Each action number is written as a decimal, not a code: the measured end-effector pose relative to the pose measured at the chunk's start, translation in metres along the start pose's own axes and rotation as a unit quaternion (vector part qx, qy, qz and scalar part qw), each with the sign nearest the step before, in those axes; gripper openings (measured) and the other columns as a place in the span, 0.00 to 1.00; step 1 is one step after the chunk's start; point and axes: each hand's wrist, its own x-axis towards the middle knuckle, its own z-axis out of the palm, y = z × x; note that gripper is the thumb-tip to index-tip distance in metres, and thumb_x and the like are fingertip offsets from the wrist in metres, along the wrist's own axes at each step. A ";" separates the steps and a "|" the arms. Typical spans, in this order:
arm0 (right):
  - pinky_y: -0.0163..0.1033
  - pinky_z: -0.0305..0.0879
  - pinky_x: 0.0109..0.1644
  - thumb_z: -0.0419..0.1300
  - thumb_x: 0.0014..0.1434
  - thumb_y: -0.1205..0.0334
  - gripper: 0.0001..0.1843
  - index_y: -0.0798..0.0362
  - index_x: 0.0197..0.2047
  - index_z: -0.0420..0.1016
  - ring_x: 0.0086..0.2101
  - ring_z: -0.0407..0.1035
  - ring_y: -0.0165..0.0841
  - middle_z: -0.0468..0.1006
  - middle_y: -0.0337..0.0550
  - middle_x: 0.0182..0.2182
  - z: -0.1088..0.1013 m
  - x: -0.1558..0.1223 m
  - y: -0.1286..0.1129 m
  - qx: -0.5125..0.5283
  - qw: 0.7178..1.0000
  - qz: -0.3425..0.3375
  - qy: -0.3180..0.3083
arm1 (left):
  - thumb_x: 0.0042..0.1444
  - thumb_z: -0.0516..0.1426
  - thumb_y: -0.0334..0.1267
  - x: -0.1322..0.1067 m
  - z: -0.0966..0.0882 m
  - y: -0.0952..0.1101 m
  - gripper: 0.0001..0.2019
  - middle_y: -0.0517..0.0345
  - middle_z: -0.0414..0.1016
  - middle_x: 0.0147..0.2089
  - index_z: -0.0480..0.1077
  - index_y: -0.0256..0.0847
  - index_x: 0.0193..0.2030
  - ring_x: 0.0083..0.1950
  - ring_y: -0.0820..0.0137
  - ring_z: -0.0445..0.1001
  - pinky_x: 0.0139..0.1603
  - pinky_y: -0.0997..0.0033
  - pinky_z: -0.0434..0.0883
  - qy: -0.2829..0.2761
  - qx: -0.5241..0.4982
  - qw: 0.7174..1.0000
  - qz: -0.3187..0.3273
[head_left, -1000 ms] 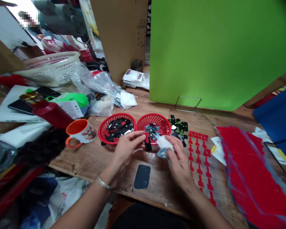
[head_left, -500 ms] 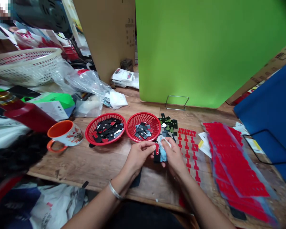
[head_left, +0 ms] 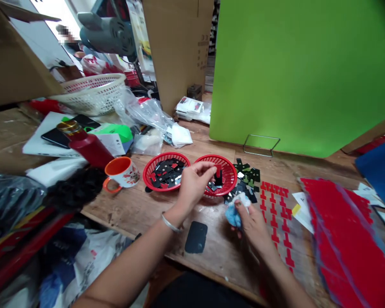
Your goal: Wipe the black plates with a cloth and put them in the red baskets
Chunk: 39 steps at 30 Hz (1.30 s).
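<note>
My left hand (head_left: 195, 183) pinches a small black-and-red piece (head_left: 217, 174) and holds it over the right red basket (head_left: 230, 170), which contains several small black pieces. My right hand (head_left: 252, 221) rests lower on the wooden table (head_left: 131, 209), closed around a crumpled white-and-blue cloth (head_left: 235, 211). The left red basket (head_left: 149, 171) beside it holds several black and red pieces. A black flat pad (head_left: 196, 236) lies on the table below my hands.
Rows of red T-shaped stickers (head_left: 273, 209) on a clear sheet and a stack of red sheets (head_left: 340, 231) lie right. An orange mug (head_left: 121, 173), a red bottle (head_left: 88, 146), a cream basket (head_left: 93, 90) and bags crowd the left. A green board (head_left: 301, 72) stands behind.
My left hand has lifted the small black-and-red piece away from the cloth and carried it up over the right red basket. My right hand stayed low with the cloth.
</note>
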 end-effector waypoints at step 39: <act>0.48 0.59 0.57 0.52 0.62 0.66 0.19 0.48 0.56 0.68 0.53 0.62 0.40 0.67 0.50 0.52 0.010 0.004 -0.002 -0.184 0.906 -0.377 0.057 | 0.39 0.67 0.36 -0.042 0.010 -0.018 0.14 0.55 0.76 0.27 0.78 0.32 0.34 0.26 0.76 0.69 0.28 0.79 0.66 -0.150 -0.133 0.959 -0.200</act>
